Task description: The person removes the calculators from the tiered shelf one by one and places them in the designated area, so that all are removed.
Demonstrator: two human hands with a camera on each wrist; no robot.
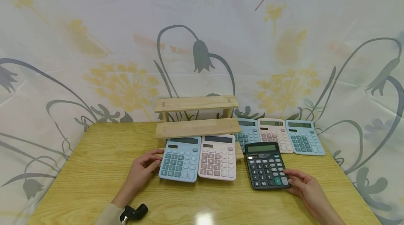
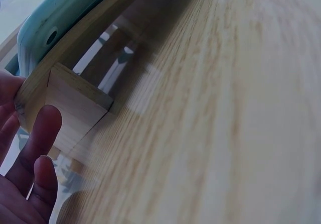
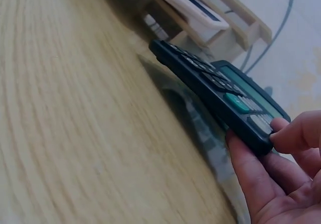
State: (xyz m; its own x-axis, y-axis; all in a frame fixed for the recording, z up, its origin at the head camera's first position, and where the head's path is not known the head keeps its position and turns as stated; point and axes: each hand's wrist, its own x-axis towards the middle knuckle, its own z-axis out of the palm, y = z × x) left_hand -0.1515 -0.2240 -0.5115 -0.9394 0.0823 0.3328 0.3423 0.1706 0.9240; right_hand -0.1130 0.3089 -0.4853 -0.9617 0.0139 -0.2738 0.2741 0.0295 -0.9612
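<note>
In the head view, my right hand [image 1: 307, 190] pinches the lower right corner of a black calculator [image 1: 266, 165]. The right wrist view shows this black calculator [image 3: 215, 93] tilted and raised off the table, thumb on top and fingers beneath. My left hand [image 1: 142, 167] is at the left end of a two-step wooden stand [image 1: 197, 128], a fingertip touching its end. In the left wrist view, other fingers of that hand [image 2: 25, 179] are loosely bent, with nothing between them. A blue calculator [image 1: 180, 160] and a pink calculator [image 1: 217, 158] lean side by side on the stand's front.
Behind the black calculator, at the right, another blue calculator [image 1: 247, 130], a pinkish-white calculator [image 1: 275, 135] and a third blue calculator [image 1: 304, 137] lie in a row. All are on a wood-grain table [image 1: 104, 154] against a flower-patterned cloth backdrop [image 1: 126, 14].
</note>
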